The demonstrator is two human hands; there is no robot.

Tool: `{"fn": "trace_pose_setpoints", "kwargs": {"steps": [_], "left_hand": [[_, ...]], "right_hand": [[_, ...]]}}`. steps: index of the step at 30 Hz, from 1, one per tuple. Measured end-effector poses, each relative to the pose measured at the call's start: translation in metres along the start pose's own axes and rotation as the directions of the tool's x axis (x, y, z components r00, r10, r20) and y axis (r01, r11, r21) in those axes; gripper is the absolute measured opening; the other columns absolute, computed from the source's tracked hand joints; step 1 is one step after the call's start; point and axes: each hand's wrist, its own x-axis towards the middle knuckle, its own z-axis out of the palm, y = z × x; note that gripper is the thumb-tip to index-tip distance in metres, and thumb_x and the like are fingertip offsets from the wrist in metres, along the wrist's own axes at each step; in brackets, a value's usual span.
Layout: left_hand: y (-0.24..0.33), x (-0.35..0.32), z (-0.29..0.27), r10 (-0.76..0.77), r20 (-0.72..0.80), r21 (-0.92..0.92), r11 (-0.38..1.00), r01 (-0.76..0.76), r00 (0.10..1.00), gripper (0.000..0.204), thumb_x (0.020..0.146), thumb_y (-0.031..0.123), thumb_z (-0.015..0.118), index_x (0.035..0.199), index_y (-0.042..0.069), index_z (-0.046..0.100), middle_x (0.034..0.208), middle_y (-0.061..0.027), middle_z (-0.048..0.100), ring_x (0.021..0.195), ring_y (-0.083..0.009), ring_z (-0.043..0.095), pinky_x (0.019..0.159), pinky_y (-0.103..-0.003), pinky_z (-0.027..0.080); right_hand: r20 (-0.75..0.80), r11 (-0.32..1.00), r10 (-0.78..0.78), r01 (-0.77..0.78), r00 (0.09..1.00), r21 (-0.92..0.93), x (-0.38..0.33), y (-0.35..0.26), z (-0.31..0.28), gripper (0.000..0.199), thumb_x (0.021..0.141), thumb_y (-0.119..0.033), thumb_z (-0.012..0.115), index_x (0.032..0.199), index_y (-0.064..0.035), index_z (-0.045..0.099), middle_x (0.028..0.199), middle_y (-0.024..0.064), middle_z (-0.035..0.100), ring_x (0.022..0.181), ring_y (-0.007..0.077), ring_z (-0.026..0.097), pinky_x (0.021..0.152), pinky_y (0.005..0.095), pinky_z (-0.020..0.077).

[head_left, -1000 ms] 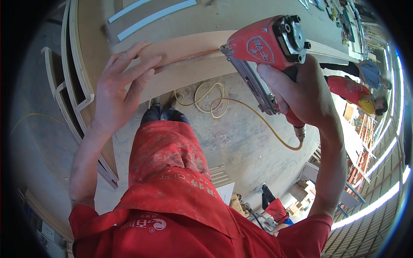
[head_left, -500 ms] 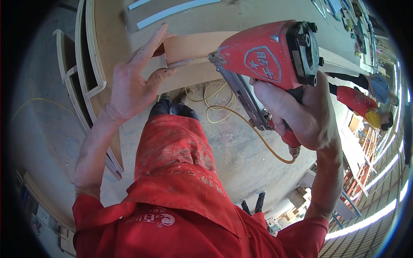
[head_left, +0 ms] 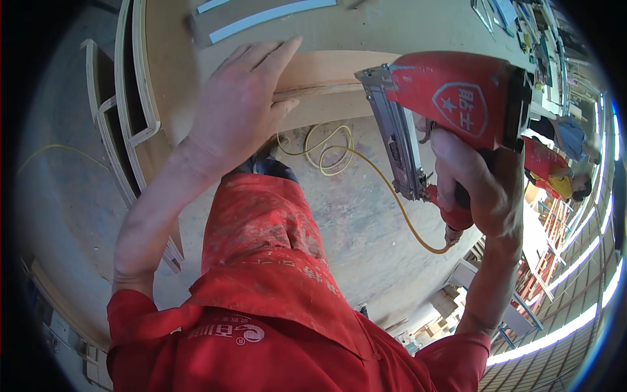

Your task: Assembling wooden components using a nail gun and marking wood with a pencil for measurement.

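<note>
My right hand (head_left: 480,179) is wrapped round the grip of a red nail gun (head_left: 444,81) with a long metal magazine. A yellow air hose (head_left: 382,186) runs from the base of its grip. The gun's nose is close to a wooden strip (head_left: 333,67) along the near edge of the worktable; whether they touch, I cannot tell. My left hand (head_left: 245,108) is closed on the strip's left part, with the fingers over it and the thumb on the near side. The hand covers the strip's left end.
Two pale blue-white strips (head_left: 271,19) lie on the worktable (head_left: 392,29). Open plywood frames (head_left: 134,85) stand at the left. The hose lies coiled on the floor (head_left: 339,228) below. Tools (head_left: 522,32) are at the far right, and people (head_left: 555,163) stand beyond.
My left hand has moved right along the strip and closed on it. The nail gun, in my right hand, has shifted right and slightly nearer me.
</note>
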Motion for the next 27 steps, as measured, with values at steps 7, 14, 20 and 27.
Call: {"fn": "trace_pose_setpoints", "kwargs": {"steps": [7,14,20,27], "left_hand": [[-0.015,0.007,-0.006,0.008,0.142,-0.031,1.0,-0.004,0.99,0.06,0.077,0.014,0.086,0.134,0.006,0.066,0.118,-0.0188,0.073,0.108,-0.037,0.071,0.095,-0.043,0.057],[-0.017,0.008,-0.006,0.019,0.138,-0.041,0.999,-0.014,0.99,0.061,0.077,0.014,0.087,0.134,0.006,0.066,0.118,-0.0182,0.073,0.107,-0.0363,0.072,0.095,-0.042,0.057],[-0.019,0.008,-0.004,0.048,0.095,-0.028,0.999,-0.046,0.994,0.055,0.077,0.017,0.084,0.128,0.007,0.068,0.111,-0.0171,0.073,0.102,-0.0372,0.07,0.088,-0.046,0.057],[-0.019,0.007,-0.005,0.005,0.146,-0.025,1.0,-0.001,0.989,0.064,0.074,0.011,0.087,0.134,0.007,0.066,0.118,-0.018,0.073,0.106,-0.0369,0.071,0.093,-0.042,0.058]], "right_hand": [[-0.03,0.999,0.021,-0.02,0.999,0.05,-0.008,0.016,-0.009,0.025,0.093,-0.023,0.071,0.105,-0.0014,0.071,0.054,-0.001,0.057,0.04,0.0069,0.049,0.04,0.026,0.0349],[-0.065,0.997,0.042,-0.037,0.997,0.07,-0.001,0.012,-0.006,0.027,0.093,-0.025,0.071,0.101,0.0008,0.071,0.053,0.0001,0.056,0.04,0.0078,0.05,0.04,0.0257,0.0359],[0.09,0.999,-0.045,0.047,0.995,-0.014,0.019,0.011,0.006,0.031,0.094,-0.022,0.064,0.109,0.0043,0.068,0.053,0.0011,0.055,0.044,0.0093,0.051,0.05,0.0251,0.0386],[0.144,0.995,-0.006,0.021,0.99,-0.1,0.028,0.006,0.008,0.034,0.093,-0.024,0.065,0.112,0.0041,0.068,0.055,0.001,0.057,0.048,0.0099,0.052,0.058,0.0258,0.0416]]}}
